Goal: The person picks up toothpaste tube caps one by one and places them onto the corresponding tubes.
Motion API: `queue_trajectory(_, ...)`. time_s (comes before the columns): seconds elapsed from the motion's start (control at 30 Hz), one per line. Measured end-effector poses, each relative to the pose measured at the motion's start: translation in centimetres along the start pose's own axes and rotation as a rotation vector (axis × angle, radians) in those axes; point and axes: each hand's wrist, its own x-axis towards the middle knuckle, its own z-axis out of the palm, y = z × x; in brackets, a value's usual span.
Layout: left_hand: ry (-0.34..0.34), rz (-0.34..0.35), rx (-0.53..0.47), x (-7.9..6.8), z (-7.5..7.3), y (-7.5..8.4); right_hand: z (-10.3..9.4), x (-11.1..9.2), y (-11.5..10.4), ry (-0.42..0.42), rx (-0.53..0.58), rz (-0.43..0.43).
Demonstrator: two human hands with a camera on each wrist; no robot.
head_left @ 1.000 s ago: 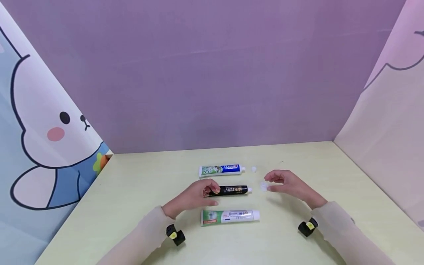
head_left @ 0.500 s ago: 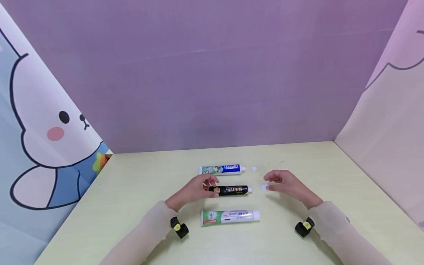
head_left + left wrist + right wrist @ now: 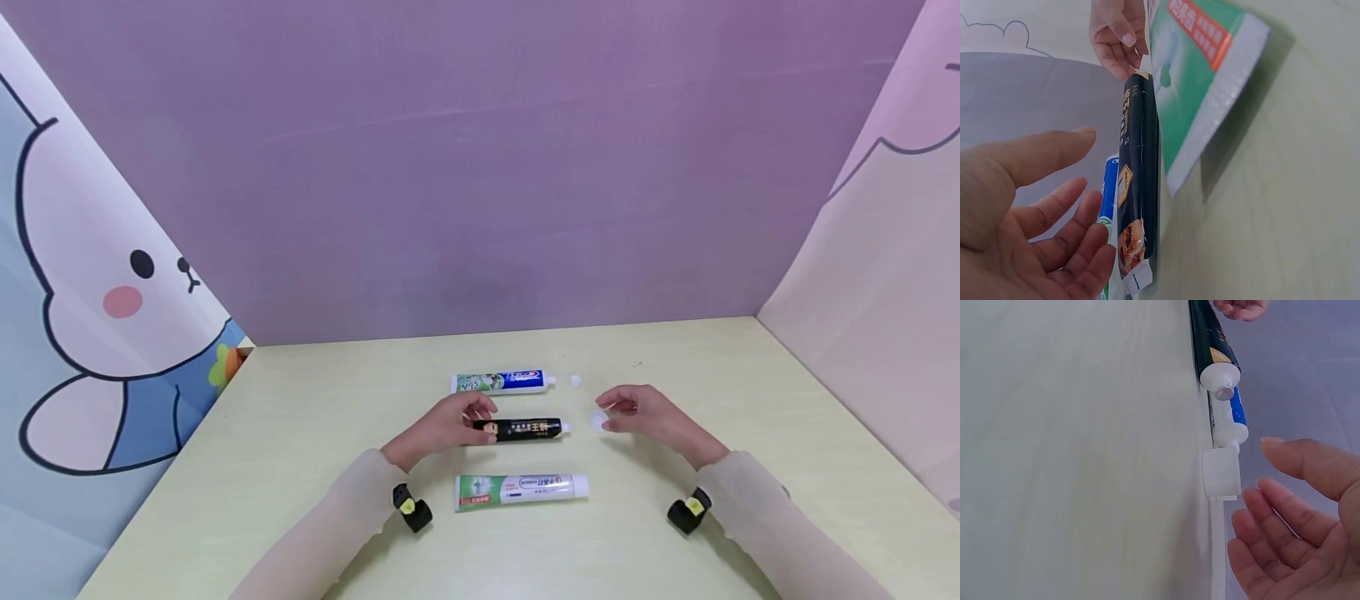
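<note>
A black toothpaste tube [image 3: 528, 429] lies flat near the middle of the table [image 3: 337, 400], its bare white nozzle toward the right edge. Gold lettering runs along the body, an orange-brown picture sits near the tail, and the crimped end is pale. Its white cap [image 3: 597, 419] stands apart, just beyond the nozzle.

The left hand [image 3: 444, 423] is at the tail, thumb and fingers loosely spread and gripping nothing. The right hand [image 3: 652, 412] curves beside the cap, thumb and fingers apart; whether a fingertip touches it I cannot tell.

In the head view the left hand covers the tube's tail, and the table's near edge is cut off. A green-and-white toothpaste tube [image 3: 521, 491], on the near-edge side, is cropped in the left wrist view. Fine print is too small to read.
</note>
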Motion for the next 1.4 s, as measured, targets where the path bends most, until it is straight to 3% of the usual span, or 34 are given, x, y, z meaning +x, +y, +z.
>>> queue_trajectory(0.4, 0.033, -0.081, 0.061, 0.8, 0.2, -0.5, 0.3, 0.6, 0.4, -0.02, -0.044, 0.077)
queue_trajectory(0.77, 0.032, -0.07, 0.064, 1.2, 0.3, -0.7, 0.5, 1.1, 0.5, -0.028, -0.092, 0.086)
queue_trajectory(1.1, 0.006, -0.115, 0.134, 1.5, 0.6, -0.6, 0.5, 1.8, 1.1, -0.035, -0.1, 0.13)
queue_trajectory(1.4, -0.013, -0.15, 0.163, 1.9, 1.0, -0.6, 0.5, 1.9, 0.8, -0.04, -0.107, 0.115)
